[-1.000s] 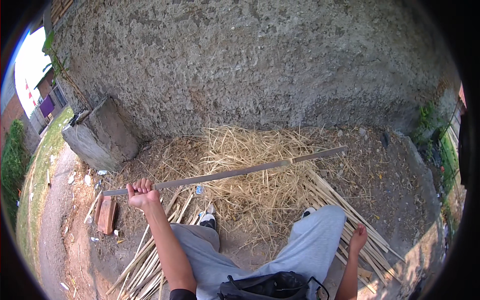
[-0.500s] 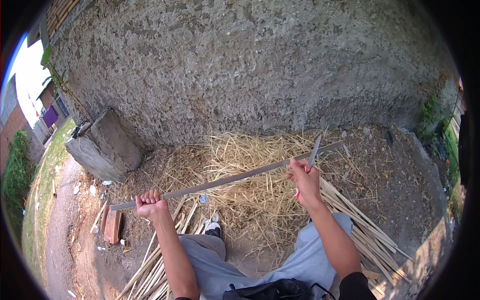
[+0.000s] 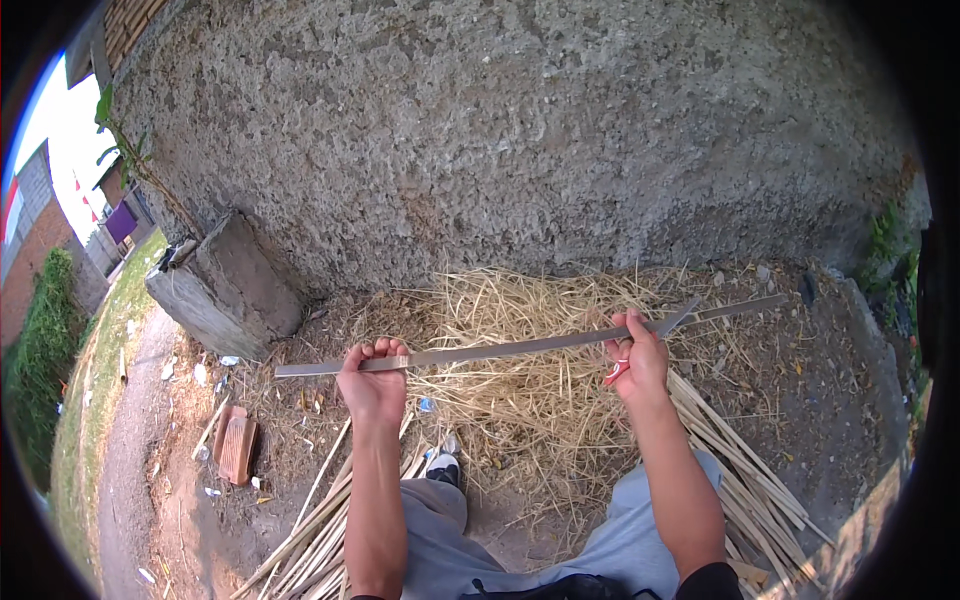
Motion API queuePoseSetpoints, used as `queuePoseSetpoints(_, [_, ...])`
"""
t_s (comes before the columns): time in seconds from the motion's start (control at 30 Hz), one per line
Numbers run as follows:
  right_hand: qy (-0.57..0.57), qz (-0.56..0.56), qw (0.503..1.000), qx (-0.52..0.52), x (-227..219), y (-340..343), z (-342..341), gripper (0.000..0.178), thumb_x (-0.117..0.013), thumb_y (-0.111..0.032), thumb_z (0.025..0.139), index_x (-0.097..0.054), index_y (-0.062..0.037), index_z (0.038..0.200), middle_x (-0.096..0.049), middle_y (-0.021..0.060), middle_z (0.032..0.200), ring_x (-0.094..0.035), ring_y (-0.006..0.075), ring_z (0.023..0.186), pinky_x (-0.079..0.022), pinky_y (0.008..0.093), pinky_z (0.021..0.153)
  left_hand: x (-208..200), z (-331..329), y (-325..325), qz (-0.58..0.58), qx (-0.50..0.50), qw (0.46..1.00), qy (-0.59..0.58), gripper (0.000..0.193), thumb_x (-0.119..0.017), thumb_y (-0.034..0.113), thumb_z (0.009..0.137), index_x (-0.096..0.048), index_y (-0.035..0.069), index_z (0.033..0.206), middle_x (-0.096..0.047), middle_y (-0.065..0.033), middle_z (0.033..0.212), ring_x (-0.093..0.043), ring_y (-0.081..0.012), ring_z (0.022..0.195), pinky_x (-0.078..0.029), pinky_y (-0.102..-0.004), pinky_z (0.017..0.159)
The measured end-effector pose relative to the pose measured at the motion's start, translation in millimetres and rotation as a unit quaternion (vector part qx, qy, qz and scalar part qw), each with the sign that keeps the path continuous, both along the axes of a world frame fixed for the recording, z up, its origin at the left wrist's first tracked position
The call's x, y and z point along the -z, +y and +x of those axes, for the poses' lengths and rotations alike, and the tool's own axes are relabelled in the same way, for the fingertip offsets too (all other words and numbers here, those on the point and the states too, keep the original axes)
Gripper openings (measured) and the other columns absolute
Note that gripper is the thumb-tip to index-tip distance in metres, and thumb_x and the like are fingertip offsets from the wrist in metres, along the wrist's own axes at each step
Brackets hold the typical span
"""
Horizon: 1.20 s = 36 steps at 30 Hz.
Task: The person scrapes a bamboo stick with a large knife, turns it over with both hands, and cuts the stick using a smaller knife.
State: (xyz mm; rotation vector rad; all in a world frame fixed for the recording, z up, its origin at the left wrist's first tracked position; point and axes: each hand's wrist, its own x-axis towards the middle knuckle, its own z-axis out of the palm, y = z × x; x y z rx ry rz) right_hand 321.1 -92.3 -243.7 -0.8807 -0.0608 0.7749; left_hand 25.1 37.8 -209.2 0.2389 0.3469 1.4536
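A long, thin, flat grey-brown strip (image 3: 500,350) runs almost level across the front of me, above the straw. My left hand (image 3: 375,388) is closed around it near its left end, and a short tail sticks out past the fist. Farther right, my right hand (image 3: 643,365) grips a red-handled knife (image 3: 680,317), with its thumb and fingers also on the strip. The blade points up and to the right, crossing the strip just beyond the fingers. Part of the knife's handle is hidden in the palm.
Loose straw-like shavings (image 3: 530,400) cover the ground before a rough grey wall (image 3: 520,140). Bundles of pale split sticks (image 3: 745,470) lie beside both legs. A reddish-brown grooved block (image 3: 237,447) sits at left, below a concrete block (image 3: 235,290).
My left hand has shifted right and up, in from the strip's left end. The right hand has moved slightly right, and the strip now lies more level, reaching farther right.
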Motion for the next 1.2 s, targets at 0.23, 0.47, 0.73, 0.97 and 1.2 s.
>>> queuePoseSetpoints(0.23, [0.007, 0.105, 0.994, 0.007, -26, -25, 72, 0.025, -0.061, -0.012, 0.094, -0.053, -0.0011, 0.114, -0.064, 0.0093, 0.111, -0.035, 0.0045, 0.048, -0.050, 0.0400, 0.099, 2, 3, -14, 0.084, 0.165, 0.943, 0.276, 0.020, -0.053, 0.026, 0.099, -0.055, 0.008, 0.090, -0.062, -0.0081, 0.082, -0.062, -0.0189, 0.072, -0.055, -0.0335, 0.069])
queuePoseSetpoints(0.47, [0.016, 0.099, 0.993, 0.063, -12, -27, 85, 0.021, -0.064, -0.010, 0.091, -0.057, 0.0023, 0.106, -0.062, 0.0061, 0.088, -0.038, 0.0055, 0.052, -0.051, 0.0397, 0.099, 13, 23, -27, 0.050, 0.123, 0.960, 0.245, 0.010, -0.061, 0.013, 0.095, -0.055, 0.005, 0.093, -0.064, -0.0099, 0.093, -0.065, -0.0167, 0.081, -0.057, -0.0262, 0.068])
queuePoseSetpoints(0.73, [-0.022, 0.074, 0.997, 0.005, -18, -38, 81, 0.014, -0.063, -0.013, 0.093, -0.061, -0.0014, 0.100, -0.054, -0.0006, 0.077, -0.040, 0.0053, 0.055, -0.055, 0.0353, 0.087, 28, 26, -20, 0.101, 0.100, 0.964, 0.226, 0.015, -0.056, 0.008, 0.097, -0.050, 0.007, 0.111, -0.062, -0.0191, 0.114, -0.066, -0.0211, 0.089, -0.058, -0.0312, 0.074])
queuePoseSetpoints(0.97, [-0.048, 0.104, 0.993, 0.026, -14, -34, 84, 0.018, -0.059, -0.010, 0.095, -0.056, 0.0031, 0.107, -0.054, 0.0029, 0.085, -0.042, 0.0064, 0.058, -0.051, 0.0442, 0.101, 22, 27, -23, 0.122, 0.112, 0.959, 0.230, 0.027, -0.048, 0.004, 0.099, -0.038, 0.005, 0.123, -0.059, -0.0201, 0.121, -0.065, -0.0234, 0.090, -0.058, -0.0357, 0.073])
queuePoseSetpoints(1.2, [-0.032, 0.132, 0.988, 0.070, -15, -30, 79, 0.019, -0.060, -0.011, 0.095, -0.055, 0.0033, 0.106, -0.053, 0.0022, 0.086, -0.043, 0.0068, 0.059, -0.051, 0.0430, 0.101, 33, 31, -31, 0.044, -0.004, 0.828, 0.559, 0.052, -0.065, 0.016, 0.092, -0.033, -0.005, 0.126, -0.046, -0.0226, 0.129, -0.062, -0.0237, 0.095, -0.055, -0.0363, 0.078])
